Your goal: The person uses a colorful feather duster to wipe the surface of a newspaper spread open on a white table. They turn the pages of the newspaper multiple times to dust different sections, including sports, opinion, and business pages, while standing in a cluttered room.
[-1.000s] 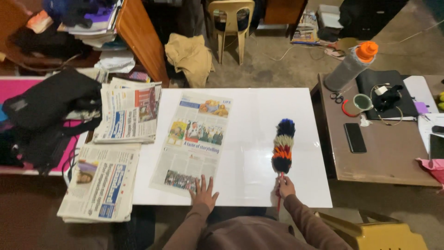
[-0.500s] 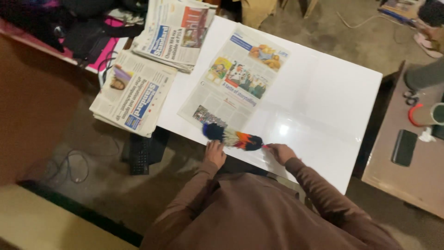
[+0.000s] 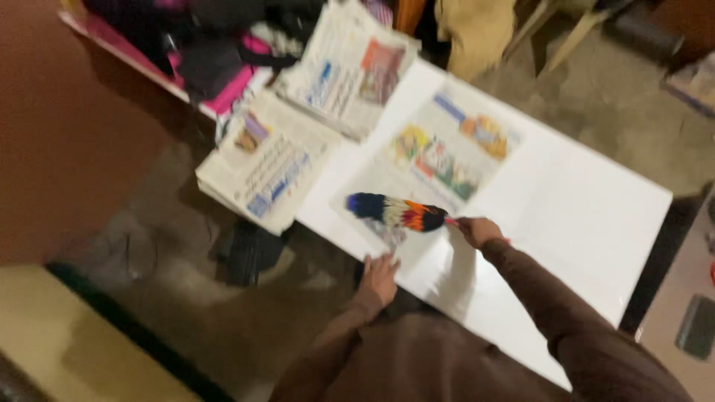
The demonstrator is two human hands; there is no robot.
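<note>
- White table (image 3: 596, 223), bare along its right edge.
- Two stacks of folded newspapers (image 3: 268, 167), (image 3: 350, 71) overhanging the table's left edge and far-left corner.
- Dark bags and clothing on a pink surface (image 3: 223, 93) beyond the stacks.
- Tan cloth (image 3: 477, 30) past the far edge.
- Dark flat object (image 3: 698, 327) on the neighbouring surface, right.

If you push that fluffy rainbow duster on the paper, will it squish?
Probably yes: the duster looks fluffy, so it should bend and squash easily. It seems light, since the right hand holds it by a thin handle. The newspaper beneath is a thin sheet and may slide or wrinkle.
</note>
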